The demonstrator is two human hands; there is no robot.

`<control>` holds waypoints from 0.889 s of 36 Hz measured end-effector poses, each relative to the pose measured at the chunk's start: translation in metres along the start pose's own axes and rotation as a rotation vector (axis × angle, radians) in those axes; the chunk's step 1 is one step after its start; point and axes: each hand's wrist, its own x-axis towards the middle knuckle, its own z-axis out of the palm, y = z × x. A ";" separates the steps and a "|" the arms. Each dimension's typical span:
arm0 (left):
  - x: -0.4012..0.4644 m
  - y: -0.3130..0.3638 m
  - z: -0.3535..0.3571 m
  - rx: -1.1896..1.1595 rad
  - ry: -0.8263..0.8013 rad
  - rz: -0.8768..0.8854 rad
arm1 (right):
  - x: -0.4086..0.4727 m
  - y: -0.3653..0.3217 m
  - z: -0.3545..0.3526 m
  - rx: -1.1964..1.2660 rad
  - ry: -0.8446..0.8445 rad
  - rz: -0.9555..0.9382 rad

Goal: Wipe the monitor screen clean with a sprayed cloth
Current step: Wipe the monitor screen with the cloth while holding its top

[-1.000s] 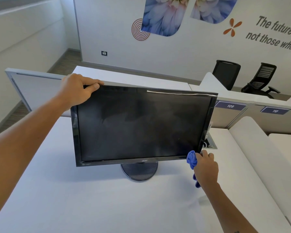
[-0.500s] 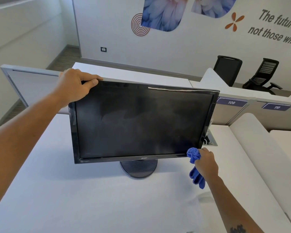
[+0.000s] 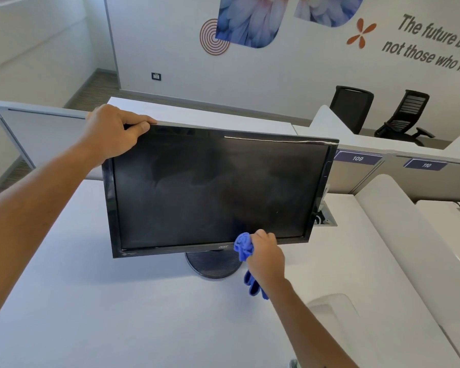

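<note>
Open desk before monitor; round stand blocks under bezel; partition close behind.

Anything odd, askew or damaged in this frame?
The monitor sits rotated, its right side higher. Hazy smears cloud the screen, and a pale strip runs along the top bezel; whether it is peeling film or glare is unclear.

place: open-plan office | desk white, monitor on it | behind monitor: partitions, numbered labels 109 and 110 | far behind monitor: two black chairs, wall slogan, flower graphics
</note>
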 end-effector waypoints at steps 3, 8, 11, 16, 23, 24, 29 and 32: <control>-0.001 0.002 -0.001 0.008 0.003 -0.019 | -0.005 -0.026 0.003 -0.046 -0.021 -0.072; -0.003 0.006 -0.001 0.005 -0.007 -0.047 | -0.011 -0.071 0.010 -0.081 -0.069 -0.159; -0.004 0.008 -0.002 -0.004 -0.005 -0.071 | -0.013 -0.099 0.018 -0.097 -0.099 -0.201; -0.005 0.012 -0.004 -0.012 -0.011 -0.090 | -0.014 -0.143 0.034 -0.098 -0.154 -0.266; -0.007 0.014 -0.007 0.024 -0.008 -0.098 | -0.019 -0.186 0.050 -0.072 -0.175 -0.338; -0.007 0.015 -0.007 0.026 -0.010 -0.098 | -0.019 -0.191 0.051 -0.074 -0.174 -0.348; -0.007 0.014 -0.006 0.033 -0.017 -0.099 | -0.020 -0.212 0.056 -0.064 -0.182 -0.396; -0.005 0.013 -0.006 0.031 -0.013 -0.115 | -0.024 -0.226 0.060 -0.053 -0.191 -0.436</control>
